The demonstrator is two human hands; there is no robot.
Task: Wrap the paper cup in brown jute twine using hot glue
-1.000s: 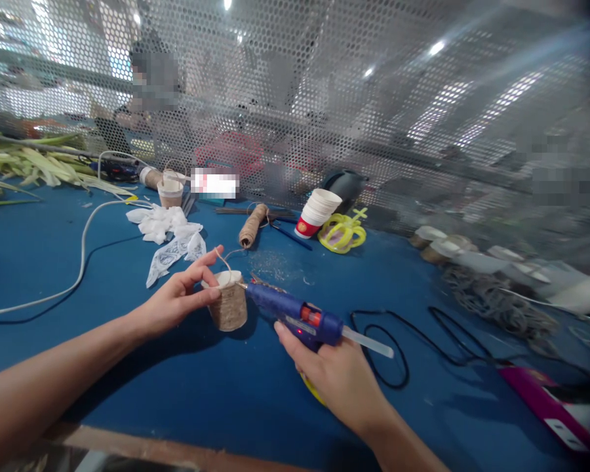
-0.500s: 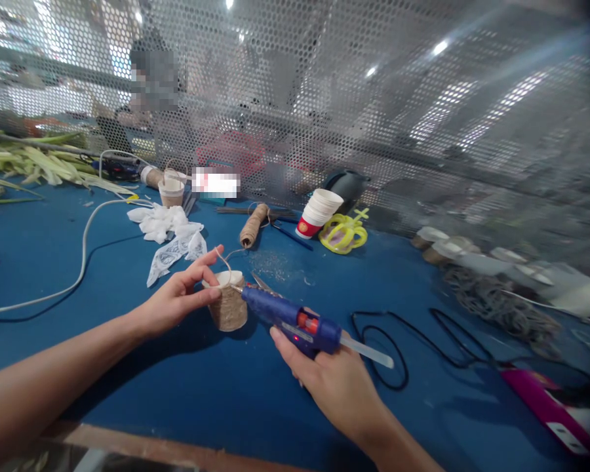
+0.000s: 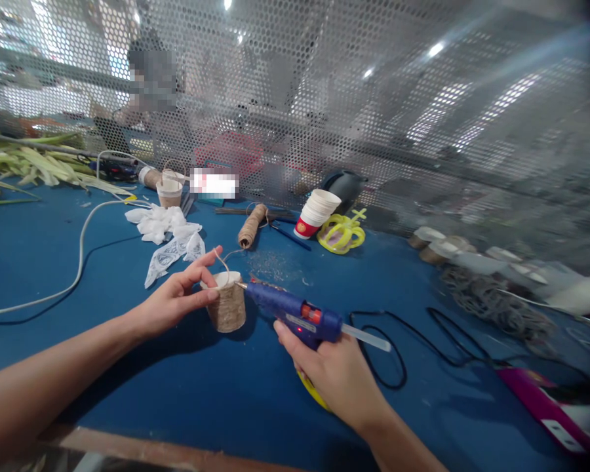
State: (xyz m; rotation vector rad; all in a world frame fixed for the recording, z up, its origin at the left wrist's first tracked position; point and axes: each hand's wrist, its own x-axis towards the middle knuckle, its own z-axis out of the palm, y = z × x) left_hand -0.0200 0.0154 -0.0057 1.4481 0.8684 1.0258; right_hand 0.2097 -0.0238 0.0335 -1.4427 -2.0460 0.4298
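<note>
My left hand (image 3: 189, 292) pinches the rim of a paper cup (image 3: 227, 311) whose side is wrapped in brown twine. A loose strand of twine (image 3: 222, 260) rises by my left fingers and leads back to a twine spool (image 3: 252, 226). My right hand (image 3: 332, 373) is wrapped around a blue glue gun (image 3: 295, 311) with its red light on. The gun's metal nozzle points at the cup's upper right rim; whether it touches cannot be made out. A clear glue stick (image 3: 366, 337) sticks out of its rear. A yellow handle (image 3: 313, 391) shows partly under my right hand.
Behind stand stacked paper cups (image 3: 317, 213), a yellow crown-shaped piece (image 3: 341, 233), a white crumpled plastic bag (image 3: 170, 236) and another twine-wrapped cup (image 3: 170, 193). A black cord (image 3: 403, 364) runs right to a magenta power strip (image 3: 545, 406). Perforated metal mesh (image 3: 275, 98) closes off the back; a person is beyond it.
The glue gun's nozzle has shifted slightly along the cup's rim, and my right hand has turned a little, uncovering the yellow handle beneath. My left hand keeps its hold on the cup.
</note>
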